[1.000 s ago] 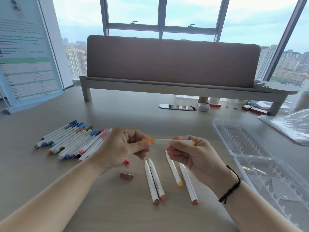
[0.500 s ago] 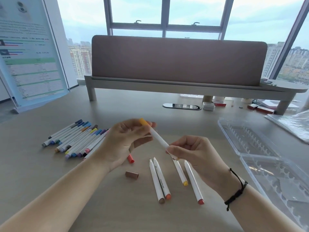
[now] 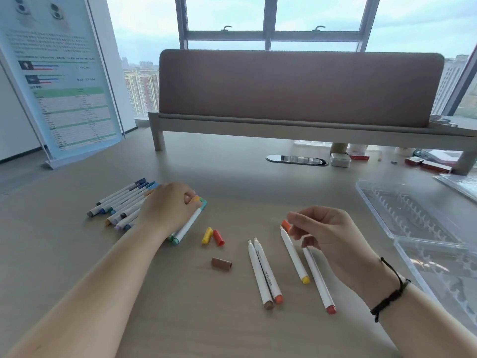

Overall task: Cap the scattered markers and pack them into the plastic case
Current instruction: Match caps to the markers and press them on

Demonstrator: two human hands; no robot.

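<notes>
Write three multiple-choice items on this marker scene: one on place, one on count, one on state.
1. The brown cap lies
A. inside the plastic case
B. on the table, left of the uncapped markers
C. in the left hand

2. Loose caps lying on the table:
A. one
B. three
C. six

3. The plastic case is
A. open, no markers inside
B. closed
C. full of markers

Key: 1 B, it sits on the bare table; 2 B, yellow, red, brown; 3 A, the clips show bare.

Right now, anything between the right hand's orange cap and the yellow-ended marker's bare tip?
Nothing visible. The right hand pinches the orange cap just above the bare tip of the yellow-ended marker; the gap between them looks clear.
</notes>
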